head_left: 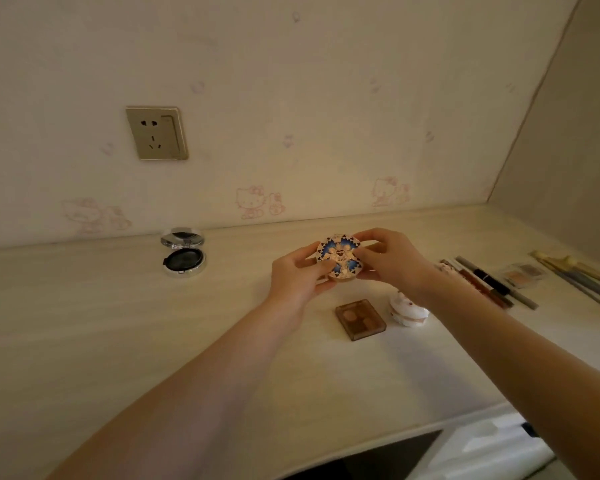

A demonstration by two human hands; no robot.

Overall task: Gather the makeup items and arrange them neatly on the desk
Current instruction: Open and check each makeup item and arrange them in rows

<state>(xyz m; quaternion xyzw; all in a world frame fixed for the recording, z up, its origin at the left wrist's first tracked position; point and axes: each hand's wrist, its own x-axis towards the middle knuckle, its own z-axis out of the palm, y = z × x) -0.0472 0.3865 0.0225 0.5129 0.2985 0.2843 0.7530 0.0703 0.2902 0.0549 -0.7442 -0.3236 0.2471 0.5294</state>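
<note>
Pale wood-grain tabletop (118, 323) runs beneath a cream wall (291, 98). Above it we hold a round gold compact (340, 259) with a blue-and-white patterned lid, pinched between both hands: our left hand (297, 275) curls round its left rim, our right hand (392, 261) round its right. Its lid tilts up toward us; being round, it shows no long axis. Nearer us than our right hand lie a brown square palette (360, 319) and a white frilled round case (407, 311).

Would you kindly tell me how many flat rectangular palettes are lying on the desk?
2. A brown palette lies in the middle, nearer the viewer; a clear pale palette lies far right, between the pencils and the brushes. The right forearm may hide others.
</note>
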